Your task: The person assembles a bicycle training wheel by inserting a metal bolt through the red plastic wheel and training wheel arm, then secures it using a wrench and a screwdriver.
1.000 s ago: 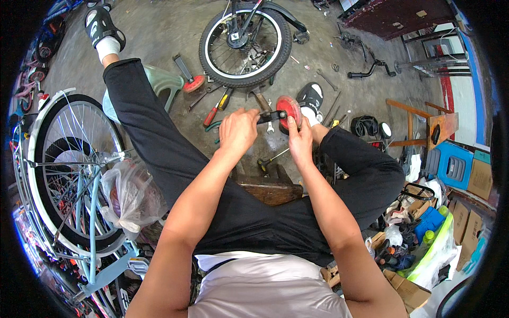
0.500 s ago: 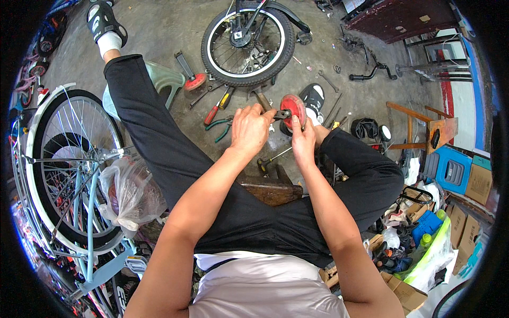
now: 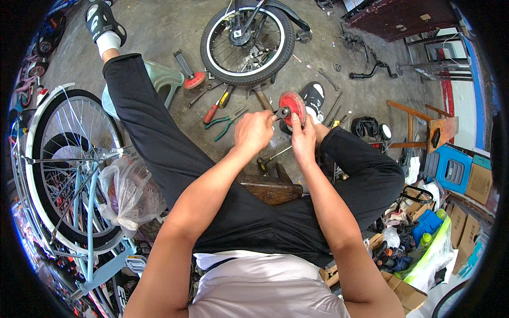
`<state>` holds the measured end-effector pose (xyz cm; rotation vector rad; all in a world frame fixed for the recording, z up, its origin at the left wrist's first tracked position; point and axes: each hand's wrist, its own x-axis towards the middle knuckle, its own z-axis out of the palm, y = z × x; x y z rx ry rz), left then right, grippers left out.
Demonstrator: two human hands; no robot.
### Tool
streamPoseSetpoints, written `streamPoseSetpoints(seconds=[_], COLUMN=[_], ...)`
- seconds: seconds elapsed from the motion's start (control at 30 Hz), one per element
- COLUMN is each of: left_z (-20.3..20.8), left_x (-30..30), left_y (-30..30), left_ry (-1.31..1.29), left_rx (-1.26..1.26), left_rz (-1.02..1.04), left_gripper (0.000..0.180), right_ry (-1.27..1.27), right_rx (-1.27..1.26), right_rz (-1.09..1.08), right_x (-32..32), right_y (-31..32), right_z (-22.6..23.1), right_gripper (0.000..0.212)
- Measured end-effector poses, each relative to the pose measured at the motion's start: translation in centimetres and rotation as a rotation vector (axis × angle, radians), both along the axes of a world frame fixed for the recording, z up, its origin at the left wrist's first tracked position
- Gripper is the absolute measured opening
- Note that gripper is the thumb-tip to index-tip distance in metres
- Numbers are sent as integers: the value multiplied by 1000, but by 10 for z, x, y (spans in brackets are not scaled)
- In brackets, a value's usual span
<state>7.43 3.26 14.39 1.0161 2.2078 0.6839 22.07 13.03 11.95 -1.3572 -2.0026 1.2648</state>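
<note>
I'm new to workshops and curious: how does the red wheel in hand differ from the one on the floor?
The right hand grips the held wheel; the floor wheel lies untouched. The held wheel shows as a tall oval, the floor wheel as a flatter, smaller one. Both are red and disc-shaped.

Red training wheel (image 3: 293, 100): small, disc-shaped, hand-held in mid-air, tilted up roughly on edge, hub side turned leftward. Dark metal piece (image 3: 283, 112): positioned at the hub, rounded end toward the wheel, opposite end concealed by the grip; bracket or wrench, not determinable.
</note>
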Motion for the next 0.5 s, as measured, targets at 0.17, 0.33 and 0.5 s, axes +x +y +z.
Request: streamPoseSetpoints(seconds=[0.17, 0.33, 0.5], left_z=[-11, -7, 11], left_x=[-34, -28, -15], left_y=[-7, -17, -25], left_ry=[-1282, -231, 230], left_rx=[-173, -40, 153], left_rz=[233, 100, -13], left_gripper=[36, 28, 23], right_ry=[-40, -36, -8], right_rx=[59, 36, -39], right_rz=[52, 8, -46], right_x=[0, -1, 1], right_y=[-11, -8, -1], right_z=[3, -6, -12], right_gripper=[45, 40, 43])
